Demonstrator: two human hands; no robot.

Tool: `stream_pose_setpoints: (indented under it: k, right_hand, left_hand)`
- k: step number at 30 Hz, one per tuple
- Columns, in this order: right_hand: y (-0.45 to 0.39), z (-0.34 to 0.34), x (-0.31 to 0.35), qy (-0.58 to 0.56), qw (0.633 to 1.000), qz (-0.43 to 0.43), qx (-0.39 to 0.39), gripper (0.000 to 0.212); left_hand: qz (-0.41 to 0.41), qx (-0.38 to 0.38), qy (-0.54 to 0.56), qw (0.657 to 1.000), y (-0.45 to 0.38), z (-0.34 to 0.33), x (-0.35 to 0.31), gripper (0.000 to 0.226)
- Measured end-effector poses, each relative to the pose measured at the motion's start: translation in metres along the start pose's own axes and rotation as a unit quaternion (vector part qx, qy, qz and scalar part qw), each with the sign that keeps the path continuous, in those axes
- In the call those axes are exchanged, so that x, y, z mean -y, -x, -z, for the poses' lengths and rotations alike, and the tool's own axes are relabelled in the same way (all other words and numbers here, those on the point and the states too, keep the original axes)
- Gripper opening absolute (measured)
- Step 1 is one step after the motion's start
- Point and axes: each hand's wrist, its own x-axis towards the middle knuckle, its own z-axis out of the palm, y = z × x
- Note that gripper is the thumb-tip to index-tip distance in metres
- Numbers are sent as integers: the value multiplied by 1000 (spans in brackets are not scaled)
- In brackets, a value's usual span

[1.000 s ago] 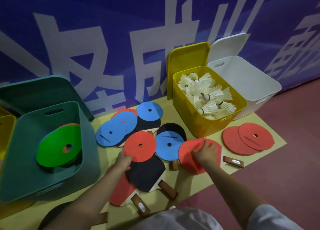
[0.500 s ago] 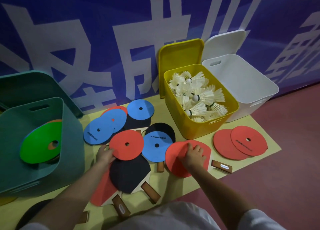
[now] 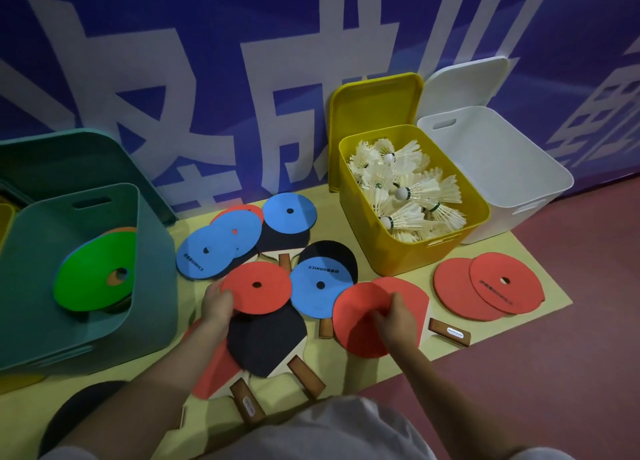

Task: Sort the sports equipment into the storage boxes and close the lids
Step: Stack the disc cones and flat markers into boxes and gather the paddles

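Observation:
Flat foam discs and table-tennis paddles lie mixed on a yellow mat [image 3: 540, 307]. My left hand [image 3: 217, 304] grips the left edge of a red disc with a centre hole [image 3: 258, 286], which rests over a black paddle [image 3: 266, 338]. My right hand [image 3: 394, 316] pinches a plain red disc [image 3: 356, 317] and lifts it off a red paddle [image 3: 412, 291]. A teal box [image 3: 152, 251] at the left holds a green disc [image 3: 93, 272]. The yellow box [image 3: 412, 255] is full of white shuttlecocks [image 3: 405, 189]. The white box [image 3: 502, 168] looks empty.
Several blue discs [image 3: 207, 251] lie behind the red one, and two more red discs [image 3: 485, 290] lie at the right. All three lids stand open against the blue banner wall [image 3: 207, 78]. Red floor [image 3: 554, 373] borders the mat at the right.
My left hand has closed on the edge of the holed red disc. My right hand has pulled the plain red disc up off the red paddle. The camera has drifted slightly.

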Motion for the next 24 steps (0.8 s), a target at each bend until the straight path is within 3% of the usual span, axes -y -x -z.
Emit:
stream_pose_setpoints:
  k: [4,9,14,19,24]
  right_hand:
    - [16,17,21,-98,995,-14,-27,52]
    - [40,22,67,-278,958,-15,-61,46]
    - [68,2,129,-365,927,-10,-90,42]
    - [111,-42,193,-411,906,20,-101,40]
    - [162,-94,255,-410,905,83,-76,38]
  left_hand:
    - [-50,0,-74,996,-13,19,-9,52]
    - [-174,13,-93,980,-10,33,-46,52]
    - [-244,48,20,968,6,60,-83,47]
    - [-284,70,106,950,6,140,-113,52]
    - [-290,28,132,947,-4,254,-111,50]
